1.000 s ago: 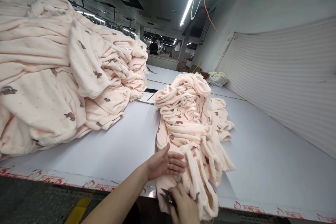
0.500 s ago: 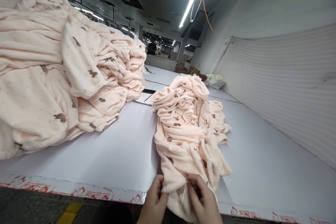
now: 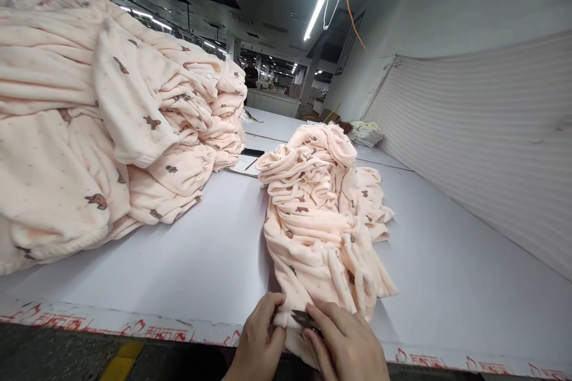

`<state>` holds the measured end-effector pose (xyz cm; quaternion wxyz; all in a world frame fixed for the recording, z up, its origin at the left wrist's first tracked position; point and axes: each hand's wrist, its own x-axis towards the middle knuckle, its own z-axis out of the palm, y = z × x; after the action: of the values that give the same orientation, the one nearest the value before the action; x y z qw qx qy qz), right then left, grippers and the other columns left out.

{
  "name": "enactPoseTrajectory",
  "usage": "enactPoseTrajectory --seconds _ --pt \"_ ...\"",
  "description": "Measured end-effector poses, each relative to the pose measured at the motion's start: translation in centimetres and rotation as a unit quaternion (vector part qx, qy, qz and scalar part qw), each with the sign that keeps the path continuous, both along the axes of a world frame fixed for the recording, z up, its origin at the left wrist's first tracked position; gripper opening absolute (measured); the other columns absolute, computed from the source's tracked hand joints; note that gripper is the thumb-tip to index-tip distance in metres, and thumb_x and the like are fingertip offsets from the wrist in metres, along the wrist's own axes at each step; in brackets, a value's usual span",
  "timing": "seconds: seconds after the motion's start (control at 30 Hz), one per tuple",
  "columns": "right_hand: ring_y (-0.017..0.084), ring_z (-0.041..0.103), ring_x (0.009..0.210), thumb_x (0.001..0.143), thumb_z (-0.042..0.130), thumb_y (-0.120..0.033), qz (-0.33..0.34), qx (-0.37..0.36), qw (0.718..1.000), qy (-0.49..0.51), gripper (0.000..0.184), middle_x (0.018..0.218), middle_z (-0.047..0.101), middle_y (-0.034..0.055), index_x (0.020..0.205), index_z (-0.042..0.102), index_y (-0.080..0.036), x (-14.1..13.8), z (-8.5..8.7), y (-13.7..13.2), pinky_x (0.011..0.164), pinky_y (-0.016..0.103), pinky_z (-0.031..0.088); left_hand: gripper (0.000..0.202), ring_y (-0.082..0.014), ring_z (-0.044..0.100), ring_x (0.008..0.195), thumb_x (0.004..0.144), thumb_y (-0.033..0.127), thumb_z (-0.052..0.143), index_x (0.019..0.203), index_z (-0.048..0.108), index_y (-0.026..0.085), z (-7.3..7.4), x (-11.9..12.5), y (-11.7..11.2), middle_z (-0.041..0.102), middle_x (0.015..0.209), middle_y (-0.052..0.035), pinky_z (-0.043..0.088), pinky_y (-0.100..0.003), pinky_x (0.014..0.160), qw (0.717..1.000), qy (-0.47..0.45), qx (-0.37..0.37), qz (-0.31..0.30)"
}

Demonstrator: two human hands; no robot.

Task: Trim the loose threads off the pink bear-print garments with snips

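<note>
A pale pink plush garment point(image 3: 308, 232) with small brown animal prints lies bunched on the table, its near end at the front edge. My left hand point(image 3: 261, 336) pinches a fold of that near end between thumb and fingers. In my right hand point(image 3: 346, 339) is a pair of thread snips point(image 3: 304, 318), held closed around the handles. The dark pointed blades show past my fingers and lie against the cloth, pointing left toward my left hand. My right fingers hide the rest of the snips.
A tall heap of similar pink garments point(image 3: 58, 131) fills the table's left side. Beyond the garment are a clipboard with paper and a pen point(image 3: 245, 165), a dark phone point(image 3: 253, 153) and a folded cloth stack point(image 3: 365, 134). A striped sheet point(image 3: 482, 149) hangs at right. A person point(image 3: 251, 74) stands far back.
My right hand has turned over and come closer to my left, bringing the snips' blades into view over the cloth. The left hand still pinches the garment.
</note>
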<state>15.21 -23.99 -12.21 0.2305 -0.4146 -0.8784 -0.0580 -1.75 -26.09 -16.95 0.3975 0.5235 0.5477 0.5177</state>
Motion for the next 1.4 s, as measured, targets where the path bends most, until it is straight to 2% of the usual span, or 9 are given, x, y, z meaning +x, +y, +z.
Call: enactPoseTrajectory --seconds 0.13,0.33,0.43,0.5,0.67,0.87,0.97,1.23,1.4 --pt "0.021 0.065 0.074 0.092 0.045 -0.029 0.008 -0.009 1.000 -0.010 0.026 0.094 0.070 0.0068 0.108 0.064 -0.024 -0.2 0.2 0.4 0.065 0.030 0.049 0.025 -0.0208 0.057 0.076 0.074 0.009 0.048 0.094 0.058 0.021 -0.1 -0.2 0.2 0.062 0.083 -0.0036 0.043 -0.028 0.070 1.000 -0.002 -0.013 -0.021" --pt "0.022 0.066 0.068 0.088 0.047 -0.042 -0.082 -0.020 0.994 0.073 0.028 0.088 0.068 0.0054 0.106 0.063 -0.026 0.5 -1.6 0.3 0.058 0.030 0.050 0.025 -0.0192 0.058 0.076 0.071 0.009 0.051 0.092 0.059 0.021 -0.6 0.3 0.3 0.063 0.082 -0.0018 0.043 -0.026 0.069 0.995 -0.098 -0.018 -0.017" --pt "0.021 0.065 0.067 0.086 0.045 -0.030 -0.094 -0.039 0.992 0.080 0.023 0.087 0.067 0.0047 0.100 0.061 -0.026 0.9 -2.5 1.1 0.057 0.029 0.050 0.026 -0.0184 0.058 0.076 0.075 0.016 0.056 0.100 0.056 0.022 -1.0 0.5 0.4 0.064 0.084 -0.0017 0.043 -0.025 0.071 0.989 -0.149 -0.020 -0.004" --pt "0.020 0.065 0.070 0.083 0.042 -0.022 -0.104 -0.052 0.988 0.100 0.021 0.085 0.068 0.0033 0.094 0.060 -0.025 0.7 -2.5 2.2 0.059 0.027 0.049 0.023 -0.0183 0.057 0.077 0.078 0.025 0.060 0.100 0.060 0.020 -1.0 0.3 0.7 0.064 0.083 -0.0027 0.042 -0.026 0.072 0.981 -0.184 -0.044 -0.053" --pt "0.021 0.063 0.067 0.074 0.050 -0.014 -0.167 -0.069 0.979 0.091 0.012 0.071 0.066 -0.0001 0.080 0.055 -0.022 -0.6 -1.1 4.8 0.062 0.029 0.046 0.026 -0.0174 0.055 0.075 0.085 0.034 0.053 0.080 0.068 0.013 -0.3 -0.4 1.9 0.065 0.074 -0.0033 0.040 -0.026 0.071 0.885 -0.412 -0.143 -0.165" --pt "0.019 0.065 0.087 0.082 0.058 -0.025 -0.067 -0.184 0.972 0.133 0.014 0.092 0.068 0.0009 0.094 0.064 -0.026 0.1 0.0 3.3 0.072 0.025 0.051 0.035 -0.0230 0.059 0.092 0.089 0.038 0.045 0.087 0.070 0.014 -0.2 -0.7 2.6 0.070 0.084 -0.0057 0.039 -0.033 0.087 0.810 -0.530 -0.165 -0.189" --pt "0.020 0.066 0.085 0.085 0.057 -0.031 -0.039 -0.163 0.975 0.147 0.025 0.094 0.068 0.0022 0.109 0.064 -0.029 0.3 0.1 2.1 0.072 0.026 0.051 0.039 -0.0237 0.058 0.098 0.092 0.039 0.040 0.090 0.070 0.014 0.0 -0.9 2.6 0.071 0.087 -0.0064 0.037 -0.034 0.092 0.798 -0.543 -0.157 -0.209" --pt "0.018 0.067 0.091 0.090 0.053 -0.037 -0.069 -0.226 0.956 0.176 0.020 0.095 0.071 0.0016 0.097 0.069 -0.027 0.3 0.4 3.1 0.076 0.023 0.052 0.056 -0.0275 0.057 0.107 0.093 0.051 0.031 0.105 0.068 0.011 1.3 -1.4 2.6 0.071 0.100 -0.0119 0.036 -0.037 0.096 0.786 -0.549 -0.155 -0.238" --pt "0.022 0.065 0.080 0.090 0.050 -0.038 -0.030 -0.109 0.990 0.089 0.026 0.092 0.069 0.0043 0.109 0.063 -0.026 0.7 0.3 1.4 0.068 0.029 0.050 0.061 -0.0289 0.055 0.112 0.093 0.054 0.027 0.115 0.064 0.011 2.2 -1.4 2.8 0.067 0.111 -0.0139 0.037 -0.039 0.096 0.766 -0.568 -0.146 -0.262"
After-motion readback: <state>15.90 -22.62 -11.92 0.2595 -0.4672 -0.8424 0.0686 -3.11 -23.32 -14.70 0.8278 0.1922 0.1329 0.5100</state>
